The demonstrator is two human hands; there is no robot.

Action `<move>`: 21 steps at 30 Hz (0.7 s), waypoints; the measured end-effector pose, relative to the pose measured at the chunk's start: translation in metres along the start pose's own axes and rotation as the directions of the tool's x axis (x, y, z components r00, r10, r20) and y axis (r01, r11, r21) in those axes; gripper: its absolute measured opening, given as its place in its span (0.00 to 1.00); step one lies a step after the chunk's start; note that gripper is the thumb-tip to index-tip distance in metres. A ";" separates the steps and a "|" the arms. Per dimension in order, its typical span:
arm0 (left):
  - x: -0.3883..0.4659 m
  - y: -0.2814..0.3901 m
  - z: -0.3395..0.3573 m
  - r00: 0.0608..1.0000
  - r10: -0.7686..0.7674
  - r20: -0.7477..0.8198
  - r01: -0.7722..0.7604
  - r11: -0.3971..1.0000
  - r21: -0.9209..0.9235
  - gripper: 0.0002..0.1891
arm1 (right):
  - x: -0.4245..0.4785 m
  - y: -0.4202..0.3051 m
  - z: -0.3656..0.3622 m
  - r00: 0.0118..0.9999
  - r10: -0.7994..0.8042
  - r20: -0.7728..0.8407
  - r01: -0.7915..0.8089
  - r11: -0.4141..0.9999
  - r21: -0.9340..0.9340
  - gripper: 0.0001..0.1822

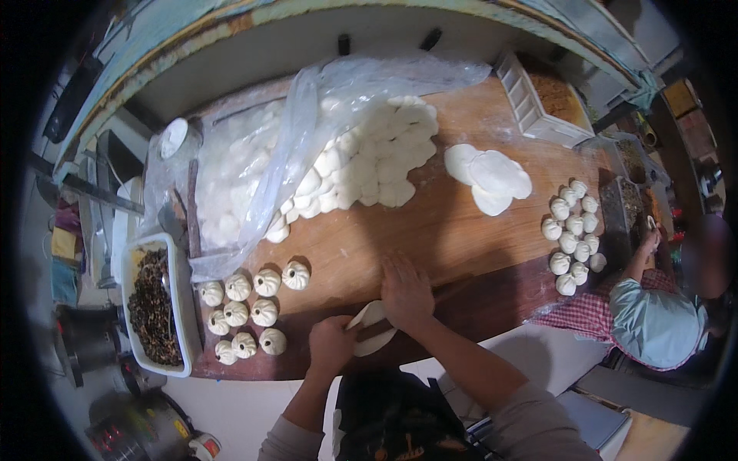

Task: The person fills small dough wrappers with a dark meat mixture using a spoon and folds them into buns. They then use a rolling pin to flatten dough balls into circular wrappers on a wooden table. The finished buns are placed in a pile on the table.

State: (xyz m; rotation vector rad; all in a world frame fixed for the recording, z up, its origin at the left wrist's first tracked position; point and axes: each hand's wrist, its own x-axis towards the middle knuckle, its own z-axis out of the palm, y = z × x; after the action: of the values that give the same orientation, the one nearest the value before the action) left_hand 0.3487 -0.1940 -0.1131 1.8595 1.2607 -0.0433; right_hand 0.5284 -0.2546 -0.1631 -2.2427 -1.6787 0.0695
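Note:
At the front edge of the wooden worktop, my left hand (333,344) is closed on the left side of a thin round dough wrapper (372,344). A brown strip that looks like a slim rolling pin (373,329) crosses the wrapper between my hands. My right hand (408,291) lies palm down at the wrapper's right side, fingers stretched forward; what its palm covers is hidden. Several pleated buns (267,282) with dark filling at their tops sit left of my hands. Flattened dough rounds (499,176) overlap farther off to the right.
Plastic sheeting (288,155) partly covers many dough pieces (380,150) on the worktop (340,253). A tub of dark filling (187,322) stands left, a white crate (527,106) at back right. More buns (571,242) sit near a co-worker (657,322). A shelf edge (323,17) crosses above.

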 end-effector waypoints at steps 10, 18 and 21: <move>0.017 0.021 0.066 0.949 0.114 0.295 0.220 0.431 -0.875 0.24 | -0.139 0.045 -0.039 1.000 0.026 -0.009 -0.025 0.997 0.073 0.14; 0.170 0.186 0.070 0.794 0.590 -0.149 -0.506 0.775 0.378 0.24 | -0.119 0.137 -0.059 0.879 0.360 -0.313 -0.380 0.925 -0.002 0.17; 0.206 0.151 0.035 0.510 0.848 -0.143 -0.394 0.379 0.837 0.22 | -0.115 0.133 -0.053 0.877 0.370 -0.306 -0.377 0.925 0.038 0.18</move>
State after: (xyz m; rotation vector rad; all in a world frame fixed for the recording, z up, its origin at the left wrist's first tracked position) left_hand 0.5796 -0.0816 -0.1361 3.1960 0.7174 0.6044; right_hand 0.6292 -0.4079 -0.1712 -2.4164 -1.0765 -0.2001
